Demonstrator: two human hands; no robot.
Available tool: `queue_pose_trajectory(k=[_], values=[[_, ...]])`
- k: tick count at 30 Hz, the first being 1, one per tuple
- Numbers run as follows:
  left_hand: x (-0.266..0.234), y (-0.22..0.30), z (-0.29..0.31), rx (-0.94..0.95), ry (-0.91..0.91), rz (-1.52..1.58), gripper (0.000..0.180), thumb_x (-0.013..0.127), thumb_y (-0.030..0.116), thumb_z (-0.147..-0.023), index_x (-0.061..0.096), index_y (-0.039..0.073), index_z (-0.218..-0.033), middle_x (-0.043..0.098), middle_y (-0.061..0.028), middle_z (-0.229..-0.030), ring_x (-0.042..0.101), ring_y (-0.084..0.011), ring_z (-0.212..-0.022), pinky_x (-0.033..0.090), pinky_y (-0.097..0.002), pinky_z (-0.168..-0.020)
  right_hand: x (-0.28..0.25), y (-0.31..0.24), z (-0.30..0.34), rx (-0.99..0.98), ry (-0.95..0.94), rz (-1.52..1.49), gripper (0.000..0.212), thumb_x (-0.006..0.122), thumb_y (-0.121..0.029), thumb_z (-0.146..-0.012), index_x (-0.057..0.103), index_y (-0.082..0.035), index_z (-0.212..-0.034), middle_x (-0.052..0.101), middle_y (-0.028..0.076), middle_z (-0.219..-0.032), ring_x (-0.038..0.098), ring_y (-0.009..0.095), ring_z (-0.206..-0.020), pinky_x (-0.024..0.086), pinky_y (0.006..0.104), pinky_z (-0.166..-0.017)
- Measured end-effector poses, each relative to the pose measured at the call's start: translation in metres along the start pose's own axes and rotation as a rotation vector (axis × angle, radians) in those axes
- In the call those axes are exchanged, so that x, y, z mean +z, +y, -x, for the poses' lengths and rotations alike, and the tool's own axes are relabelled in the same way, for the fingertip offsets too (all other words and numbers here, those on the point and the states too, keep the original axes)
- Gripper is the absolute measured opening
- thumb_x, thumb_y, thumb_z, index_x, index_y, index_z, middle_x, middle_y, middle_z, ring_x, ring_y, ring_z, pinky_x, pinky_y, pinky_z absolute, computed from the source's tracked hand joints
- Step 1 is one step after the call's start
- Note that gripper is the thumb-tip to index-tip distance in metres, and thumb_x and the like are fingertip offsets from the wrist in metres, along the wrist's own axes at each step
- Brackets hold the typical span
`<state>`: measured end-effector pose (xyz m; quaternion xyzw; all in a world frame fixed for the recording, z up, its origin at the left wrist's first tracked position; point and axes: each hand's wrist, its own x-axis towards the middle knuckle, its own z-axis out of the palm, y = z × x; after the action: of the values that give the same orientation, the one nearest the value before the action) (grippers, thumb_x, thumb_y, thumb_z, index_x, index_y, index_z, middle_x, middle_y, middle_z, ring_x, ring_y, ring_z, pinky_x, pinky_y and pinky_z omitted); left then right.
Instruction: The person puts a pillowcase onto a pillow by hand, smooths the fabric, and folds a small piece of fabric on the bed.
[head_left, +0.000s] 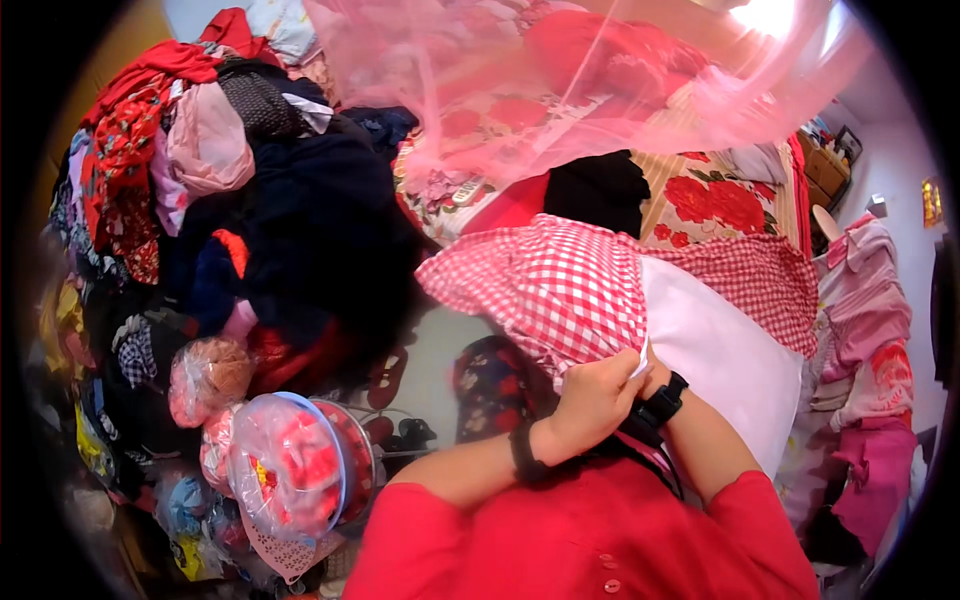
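Note:
A red-and-white checked cloth (575, 280) with a smooth white panel (715, 350) lies spread before me, across my lap and the bed edge. Its checks are larger on the left and smaller on the right part. My left hand (600, 395), with a black band at the wrist, is closed in a pinch on a narrow white edge (641, 357) of this cloth. Close against it, my right hand (655, 372), below a black watch (663, 400), is closed at the same edge. The left hand partly hides the right fingers.
Behind the cloth is a bed with a floral sheet (715, 205), a black garment (600, 190) and a pink net (480, 90). Piled clothes (290, 230) rise at left, above a plastic-wrapped basin (295, 465). Pink clothes (870, 320) hang at right.

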<state>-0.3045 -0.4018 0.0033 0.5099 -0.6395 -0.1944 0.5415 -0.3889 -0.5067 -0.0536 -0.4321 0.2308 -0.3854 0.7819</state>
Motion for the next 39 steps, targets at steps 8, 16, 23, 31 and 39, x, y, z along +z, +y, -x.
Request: queue_pose_trajectory(k=[8,16,23,31,39], values=[[-0.005,-0.032,0.026,-0.185,-0.239,-0.024,0.022,0.060,0.025,-0.090,0.057,0.004,-0.085,0.061,-0.0206,-0.075,0.061,-0.0383,-0.069,0.045,-0.0444,-0.059,-0.037,0.041,-0.009,-0.038,-0.232,0.477,0.031,0.066,-0.012,-0.080,0.064,0.000,-0.109,0.068,0.011,-0.099,0.063,0.014,-0.084,0.052,0.0279,-0.073],[-0.060,-0.058,0.084,-0.435,-0.342,-0.204,0.027,0.062,0.028,-0.089,0.052,0.003,-0.086,0.058,-0.0207,-0.074,0.058,-0.0381,-0.067,0.043,-0.0437,-0.059,-0.079,-0.099,-0.041,-0.242,0.323,1.644,0.037,0.066,-0.027,-0.080,0.064,0.004,-0.101,0.065,0.022,-0.104,0.061,0.034,-0.099,0.046,0.0413,-0.085],[-0.036,-0.045,0.032,-0.422,-0.295,-0.416,0.026,0.058,0.026,-0.087,0.061,0.006,-0.103,0.064,-0.0210,-0.084,0.063,-0.0399,-0.077,0.050,-0.0446,-0.069,-0.114,-0.107,-0.050,0.101,0.058,1.587,0.061,0.069,-0.050,-0.071,0.067,0.001,-0.105,0.066,0.026,-0.103,0.063,0.039,-0.098,0.047,0.0433,-0.086],[-0.071,-0.036,-0.071,0.027,0.006,-0.346,0.055,0.066,0.018,-0.083,0.045,0.002,-0.132,0.052,-0.0220,-0.123,0.056,-0.0366,-0.108,0.047,-0.0395,-0.089,0.020,-0.134,0.027,-0.290,0.087,1.626,0.034,0.077,-0.028,-0.066,0.066,-0.002,-0.086,0.065,0.017,-0.078,0.064,0.034,-0.075,0.050,0.0401,-0.066],[-0.128,0.006,-0.132,-0.015,-0.414,-0.324,0.027,0.068,0.017,-0.086,0.064,-0.003,-0.104,0.066,-0.0148,-0.091,0.065,-0.0198,-0.080,0.050,-0.0319,-0.071,0.066,-0.131,0.045,-0.708,-0.168,1.633,0.033,0.078,-0.022,-0.066,0.063,-0.003,-0.088,0.058,0.011,-0.072,0.059,0.030,-0.067,0.047,0.0400,-0.060]])
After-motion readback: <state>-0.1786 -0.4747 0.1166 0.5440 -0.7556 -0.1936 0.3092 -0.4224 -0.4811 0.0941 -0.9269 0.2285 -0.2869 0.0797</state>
